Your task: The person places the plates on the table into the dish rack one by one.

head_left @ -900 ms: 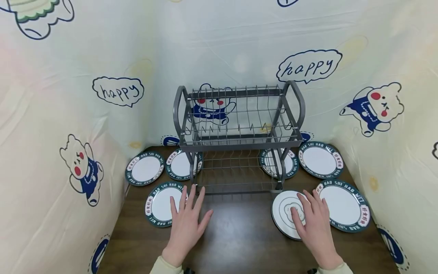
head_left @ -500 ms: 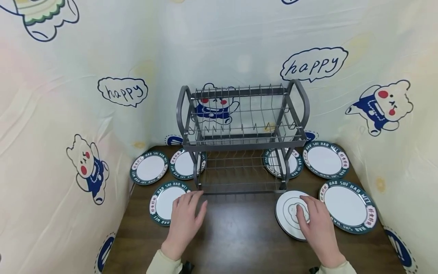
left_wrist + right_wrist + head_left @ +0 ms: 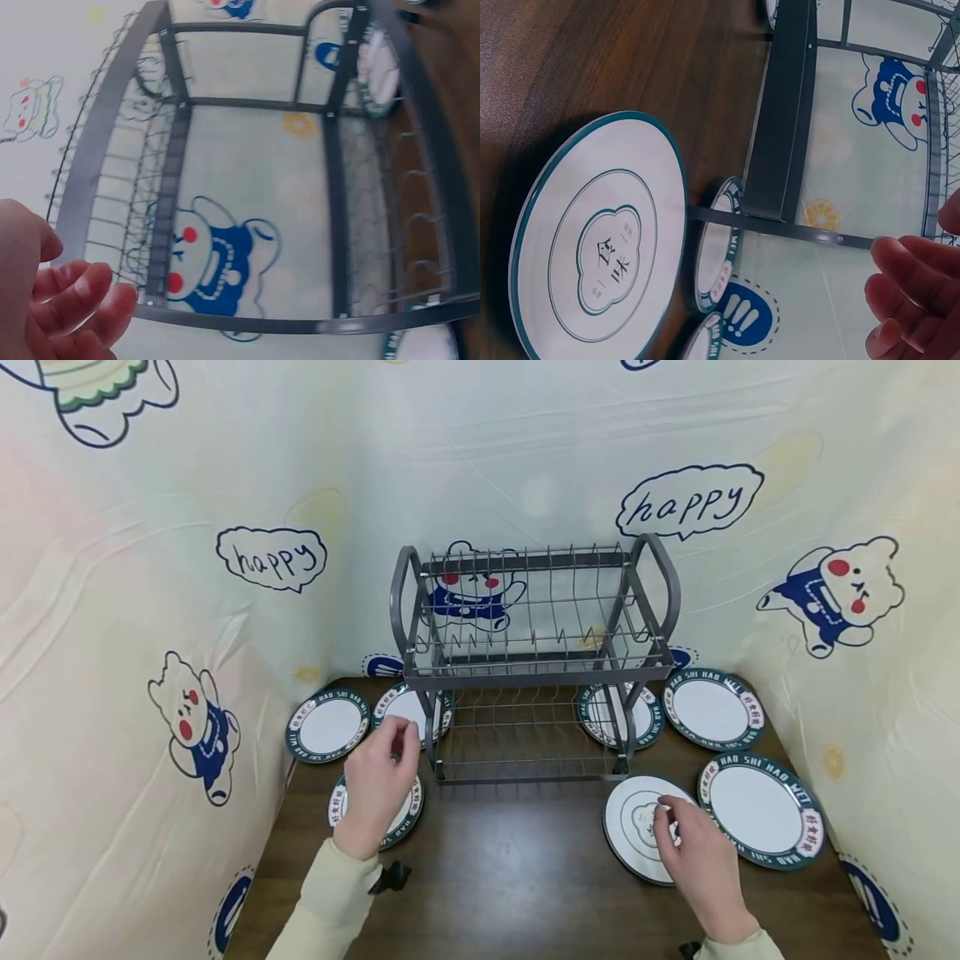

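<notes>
My left hand (image 3: 378, 785) is raised over the front left green-rimmed plate (image 3: 406, 820) and covers much of it. Its fingers are loosely curled with nothing between them, as the left wrist view also shows beside the grey dish rack (image 3: 337, 326). My right hand (image 3: 701, 868) hovers at the right side of a white plate (image 3: 624, 827) with a thin dark green edge and a printed emblem. Its fingers too are relaxed, bent and hold nothing; in the right wrist view they stand apart from that plate (image 3: 547, 225).
The two-tier wire rack (image 3: 540, 679) stands mid-table, with no dishes in it. More green-rimmed plates lie flat around it: a large one (image 3: 813, 802) at right, others at back right (image 3: 675, 727) and back left (image 3: 297, 739). Printed cloth (image 3: 525, 460) walls in the brown table (image 3: 517, 868).
My left hand, spread at first, has bent its fingers and moved up and slightly left over the front left plate. The right fingers have curled a little near the white plate. The view has shifted slightly.
</notes>
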Action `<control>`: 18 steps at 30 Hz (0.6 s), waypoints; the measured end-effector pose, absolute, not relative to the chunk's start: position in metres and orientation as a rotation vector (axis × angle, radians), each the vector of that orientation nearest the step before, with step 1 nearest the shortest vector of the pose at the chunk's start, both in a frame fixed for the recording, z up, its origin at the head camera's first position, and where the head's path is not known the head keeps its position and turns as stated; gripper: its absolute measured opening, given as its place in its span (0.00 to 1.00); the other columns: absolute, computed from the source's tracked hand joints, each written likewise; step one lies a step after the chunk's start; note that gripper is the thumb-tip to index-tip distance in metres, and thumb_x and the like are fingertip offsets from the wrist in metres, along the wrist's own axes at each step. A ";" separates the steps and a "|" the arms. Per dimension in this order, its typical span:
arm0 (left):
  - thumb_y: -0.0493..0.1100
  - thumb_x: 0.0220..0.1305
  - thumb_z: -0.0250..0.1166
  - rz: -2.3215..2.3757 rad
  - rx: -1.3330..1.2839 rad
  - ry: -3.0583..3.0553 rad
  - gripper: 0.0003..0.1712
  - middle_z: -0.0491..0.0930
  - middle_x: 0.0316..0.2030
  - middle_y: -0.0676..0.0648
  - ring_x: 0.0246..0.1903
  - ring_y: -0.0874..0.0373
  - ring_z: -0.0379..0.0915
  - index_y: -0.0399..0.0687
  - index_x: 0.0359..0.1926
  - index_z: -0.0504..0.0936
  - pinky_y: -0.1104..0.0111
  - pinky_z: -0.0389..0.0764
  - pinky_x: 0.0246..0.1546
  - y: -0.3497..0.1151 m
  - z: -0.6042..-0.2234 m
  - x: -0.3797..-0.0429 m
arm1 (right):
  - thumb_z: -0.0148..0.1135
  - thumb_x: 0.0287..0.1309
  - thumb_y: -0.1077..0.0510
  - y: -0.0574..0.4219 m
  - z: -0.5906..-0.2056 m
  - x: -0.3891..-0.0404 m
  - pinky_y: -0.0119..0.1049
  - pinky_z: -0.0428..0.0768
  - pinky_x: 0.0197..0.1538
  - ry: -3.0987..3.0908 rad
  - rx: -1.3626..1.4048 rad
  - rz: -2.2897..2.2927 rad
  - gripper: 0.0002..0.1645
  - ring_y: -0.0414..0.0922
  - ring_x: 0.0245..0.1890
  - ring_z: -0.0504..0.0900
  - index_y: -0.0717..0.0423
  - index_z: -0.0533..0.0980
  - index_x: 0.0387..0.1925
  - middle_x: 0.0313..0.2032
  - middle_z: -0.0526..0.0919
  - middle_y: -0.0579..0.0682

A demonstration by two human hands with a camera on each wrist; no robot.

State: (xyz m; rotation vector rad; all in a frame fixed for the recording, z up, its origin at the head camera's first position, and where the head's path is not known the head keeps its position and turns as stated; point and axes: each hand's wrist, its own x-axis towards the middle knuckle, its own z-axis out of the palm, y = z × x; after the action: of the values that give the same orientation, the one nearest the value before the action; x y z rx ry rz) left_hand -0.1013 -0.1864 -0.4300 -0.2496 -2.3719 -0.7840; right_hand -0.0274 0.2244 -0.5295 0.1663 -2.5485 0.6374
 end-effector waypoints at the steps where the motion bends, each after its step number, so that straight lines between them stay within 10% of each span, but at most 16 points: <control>1: 0.39 0.74 0.60 -0.799 -0.229 -2.359 0.07 0.81 0.24 0.46 0.22 0.54 0.76 0.41 0.37 0.81 0.62 0.76 0.23 -0.187 -0.426 -0.106 | 0.65 0.61 0.62 0.225 -0.530 -0.027 0.41 0.73 0.22 -2.556 0.166 0.634 0.08 0.45 0.24 0.78 0.61 0.82 0.41 0.27 0.83 0.51; 18: 0.40 0.77 0.57 -0.864 -0.130 -2.301 0.16 0.68 0.17 0.46 0.15 0.52 0.62 0.41 0.28 0.72 0.63 0.59 0.17 -0.185 -0.386 -0.153 | 0.65 0.61 0.61 0.224 -0.532 -0.024 0.41 0.73 0.23 -2.630 0.129 0.610 0.05 0.43 0.24 0.77 0.58 0.82 0.37 0.25 0.81 0.48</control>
State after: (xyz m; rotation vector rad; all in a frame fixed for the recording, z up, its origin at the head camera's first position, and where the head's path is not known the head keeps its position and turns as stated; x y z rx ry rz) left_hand -0.1525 -0.1849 -0.3862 -0.1303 -2.3007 -0.8637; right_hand -0.0235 0.2241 -0.5316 0.1292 -2.6299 0.6098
